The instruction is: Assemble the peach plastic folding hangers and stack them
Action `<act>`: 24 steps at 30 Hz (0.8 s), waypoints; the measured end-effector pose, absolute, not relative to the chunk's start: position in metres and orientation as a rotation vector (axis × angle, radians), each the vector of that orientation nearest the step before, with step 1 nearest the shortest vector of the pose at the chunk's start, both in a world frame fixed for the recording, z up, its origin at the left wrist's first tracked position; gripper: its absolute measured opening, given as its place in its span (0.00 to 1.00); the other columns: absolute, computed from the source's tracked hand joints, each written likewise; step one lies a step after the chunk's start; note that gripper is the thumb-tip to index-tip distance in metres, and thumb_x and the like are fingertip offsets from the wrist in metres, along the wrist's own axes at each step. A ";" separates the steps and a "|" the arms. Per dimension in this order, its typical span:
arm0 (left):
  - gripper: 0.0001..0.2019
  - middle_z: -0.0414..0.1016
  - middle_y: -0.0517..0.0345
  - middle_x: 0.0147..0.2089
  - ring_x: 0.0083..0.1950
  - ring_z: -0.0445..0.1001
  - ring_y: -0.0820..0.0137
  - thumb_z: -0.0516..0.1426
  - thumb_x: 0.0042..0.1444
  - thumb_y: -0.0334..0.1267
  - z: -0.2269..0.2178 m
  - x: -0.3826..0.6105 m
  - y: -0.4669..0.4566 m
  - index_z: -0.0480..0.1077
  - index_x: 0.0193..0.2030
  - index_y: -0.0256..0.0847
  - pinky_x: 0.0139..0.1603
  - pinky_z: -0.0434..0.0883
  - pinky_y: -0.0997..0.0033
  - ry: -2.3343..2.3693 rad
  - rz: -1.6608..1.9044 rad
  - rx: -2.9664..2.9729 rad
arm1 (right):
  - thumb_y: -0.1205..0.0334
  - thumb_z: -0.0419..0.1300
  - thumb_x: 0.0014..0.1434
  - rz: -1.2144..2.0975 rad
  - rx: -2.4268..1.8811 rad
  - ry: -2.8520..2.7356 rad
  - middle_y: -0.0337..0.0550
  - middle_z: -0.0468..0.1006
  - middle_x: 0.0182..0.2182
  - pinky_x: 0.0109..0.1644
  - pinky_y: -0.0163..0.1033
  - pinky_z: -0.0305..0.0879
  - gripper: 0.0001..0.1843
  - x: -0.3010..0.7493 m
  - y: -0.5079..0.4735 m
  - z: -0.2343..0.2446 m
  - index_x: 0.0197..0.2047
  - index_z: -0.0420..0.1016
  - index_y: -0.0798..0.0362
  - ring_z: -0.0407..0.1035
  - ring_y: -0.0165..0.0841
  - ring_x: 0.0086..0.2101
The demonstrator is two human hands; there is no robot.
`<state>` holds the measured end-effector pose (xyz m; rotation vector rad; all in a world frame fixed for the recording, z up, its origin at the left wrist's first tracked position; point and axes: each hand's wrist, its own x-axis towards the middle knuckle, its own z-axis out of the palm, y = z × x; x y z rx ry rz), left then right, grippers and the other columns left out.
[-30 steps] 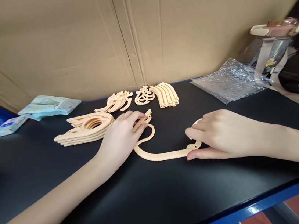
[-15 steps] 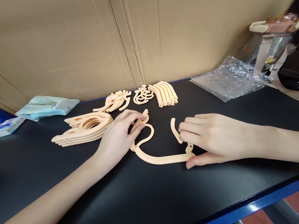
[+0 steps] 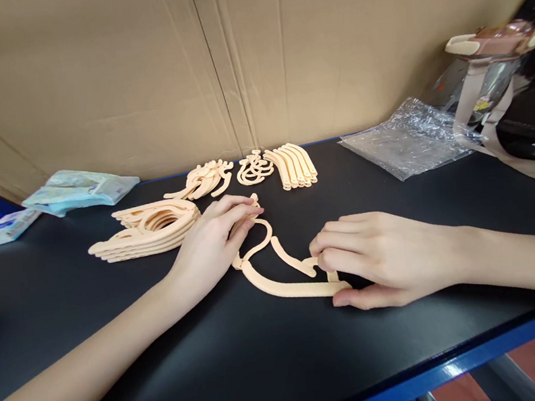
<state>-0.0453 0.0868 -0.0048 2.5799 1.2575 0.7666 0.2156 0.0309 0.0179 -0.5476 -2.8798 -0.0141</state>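
Note:
A cream plastic folding clothes hanger (image 3: 284, 289) lies on the black tabletop between my hands, its hook (image 3: 268, 230) at the upper left. My left hand (image 3: 208, 239) is closed over its left arm, thumb and fingertips pinching near the far end and covering most of that arm. The fingers of my right hand (image 3: 380, 259) curl around the right end of the long front arm, thumb at its near side. A thin curved hinged piece (image 3: 293, 258) slants from beside the hook towards the right fingertips, which partly hide its joint.
Stacked folded hangers (image 3: 154, 243) lie left of my left hand. Behind are loose curved arms (image 3: 207, 177), hooks (image 3: 254, 169) and a row of straighter arms (image 3: 293, 167). Tissue packs (image 3: 79, 190) sit at left; a clear plastic bag (image 3: 399, 142) and a strapped bottle (image 3: 495, 46) at right.
My right hand has shifted slightly towards me. The thin curved piece has swung left and down, its free end now beside the hook. My left hand has stayed almost in place.

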 end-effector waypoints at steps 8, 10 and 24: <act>0.13 0.74 0.54 0.55 0.56 0.72 0.61 0.50 0.67 0.41 -0.003 -0.044 0.086 0.75 0.49 0.43 0.59 0.69 0.56 1.265 0.763 2.579 | 0.60 0.53 0.67 -0.020 -0.511 -2.877 0.46 0.74 0.37 0.37 0.38 0.60 0.10 0.216 0.030 0.019 0.34 0.66 0.54 0.66 0.33 0.34; 0.13 0.74 0.54 0.55 0.56 0.72 0.61 0.50 0.67 0.41 -0.002 -0.044 0.086 0.75 0.49 0.43 0.59 0.69 0.56 1.262 0.764 2.573 | 0.61 0.53 0.67 -0.026 -0.483 -2.877 0.47 0.75 0.38 0.37 0.38 0.60 0.09 0.215 0.029 0.019 0.35 0.66 0.54 0.67 0.33 0.35; 0.13 0.74 0.53 0.55 0.55 0.72 0.62 0.51 0.67 0.40 -0.003 -0.045 0.086 0.75 0.49 0.42 0.58 0.70 0.57 1.225 0.796 2.583 | 0.66 0.52 0.66 -0.006 -0.446 -2.888 0.50 0.76 0.45 0.41 0.40 0.63 0.05 0.214 0.027 0.016 0.41 0.68 0.56 0.69 0.35 0.40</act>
